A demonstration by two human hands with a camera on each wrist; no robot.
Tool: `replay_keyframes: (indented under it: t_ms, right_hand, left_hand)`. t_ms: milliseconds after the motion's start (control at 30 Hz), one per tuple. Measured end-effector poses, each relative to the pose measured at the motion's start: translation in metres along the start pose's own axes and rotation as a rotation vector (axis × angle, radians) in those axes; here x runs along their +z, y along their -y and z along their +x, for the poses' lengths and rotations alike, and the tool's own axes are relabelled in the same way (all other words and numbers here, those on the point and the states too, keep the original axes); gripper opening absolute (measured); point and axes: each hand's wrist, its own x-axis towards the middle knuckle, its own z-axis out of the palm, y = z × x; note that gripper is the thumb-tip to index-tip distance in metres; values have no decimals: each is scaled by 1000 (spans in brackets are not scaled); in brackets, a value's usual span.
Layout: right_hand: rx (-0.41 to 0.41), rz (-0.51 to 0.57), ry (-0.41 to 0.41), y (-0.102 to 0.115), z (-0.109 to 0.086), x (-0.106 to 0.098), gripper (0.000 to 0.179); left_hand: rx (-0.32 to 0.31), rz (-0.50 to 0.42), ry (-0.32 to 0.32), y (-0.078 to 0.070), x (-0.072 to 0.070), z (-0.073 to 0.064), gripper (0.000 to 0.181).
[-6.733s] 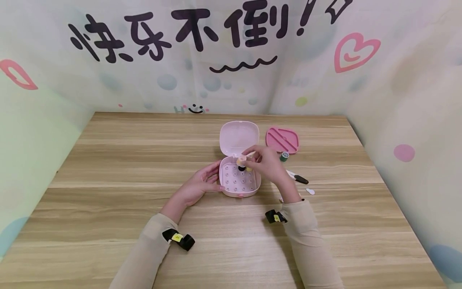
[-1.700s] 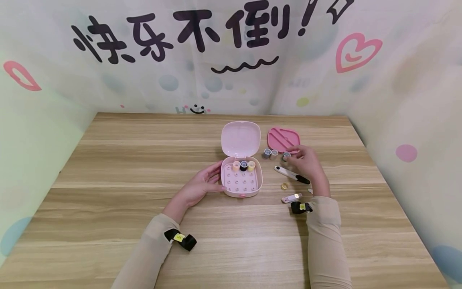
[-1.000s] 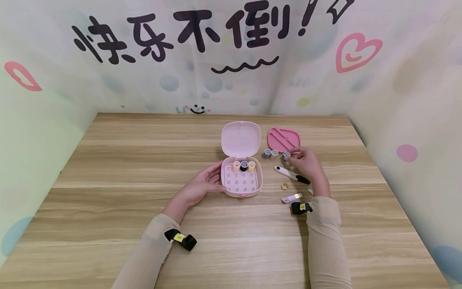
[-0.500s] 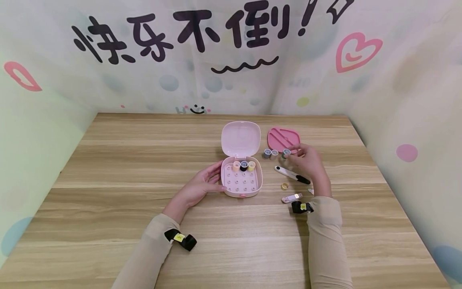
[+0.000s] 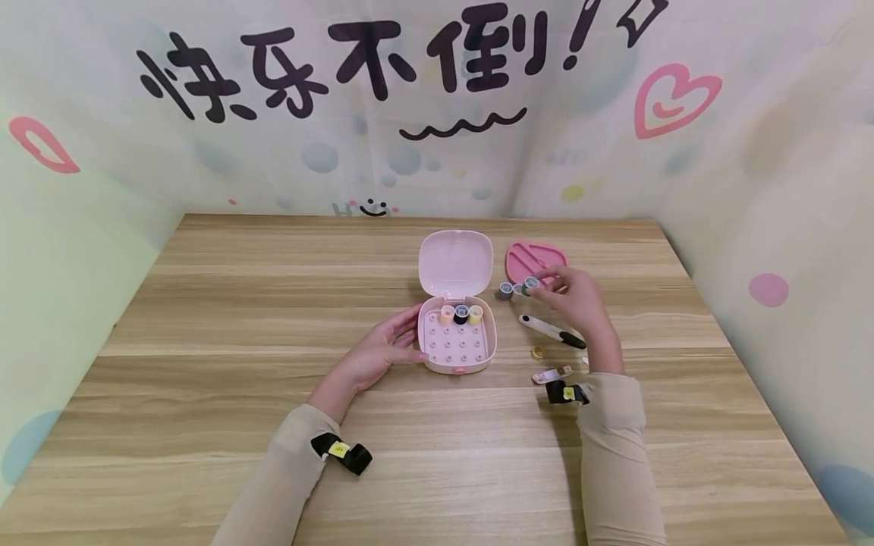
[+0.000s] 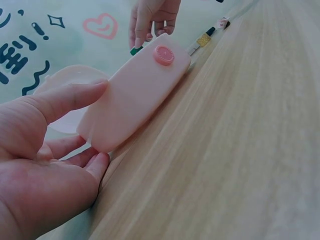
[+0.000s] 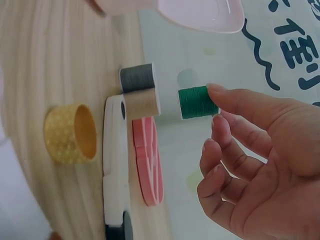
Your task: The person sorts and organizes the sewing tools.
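Observation:
In the head view, a light pink sewing box [image 5: 495, 341] stands with its lid raised and small pegs across its floor. A peach spool [image 5: 447, 315], a black spool [image 5: 461, 315] and a yellow spool [image 5: 476, 315] stand in its back row. My left hand [image 5: 375, 355] holds the box's left side, thumb at the front corner and fingers round behind, as the left wrist view shows. Right of the box, my right hand [image 5: 576, 302] pinches a green thread spool [image 7: 198, 102] by one end between thumb and fingertips, raised above the table.
A dark grey spool [image 7: 137, 78] and a beige spool [image 7: 142, 102] stand side by side near the pink tray insert [image 5: 524, 262]. Closer in lie a white tool with a black end [image 5: 551, 331], a gold dimpled thimble [image 5: 538, 353] and a small pale item [image 5: 551, 374].
The peach spool went into the box earlier. My right hand then reached the green spool, and has now lifted it and moved it left. The left hand stays on the box.

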Motion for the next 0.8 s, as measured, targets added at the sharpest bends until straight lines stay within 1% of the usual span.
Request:
replay_keyframes:
  t_ms: [200, 300, 500, 800]
  right_hand:
    - [-58, 8, 5, 11, 0, 7, 30]
    - [-79, 30, 18, 16, 1, 11, 28]
    - [-97, 80, 53, 24, 1, 21, 29]
    - [-124, 94, 73, 37, -1, 31, 26]
  left_hand:
    - [-9, 7, -6, -2, 1, -1, 92]
    - [-10, 12, -5, -2, 1, -1, 92]
    - [-11, 12, -11, -3, 1, -1, 91]
    - [-22, 30, -20, -5, 1, 1, 93]
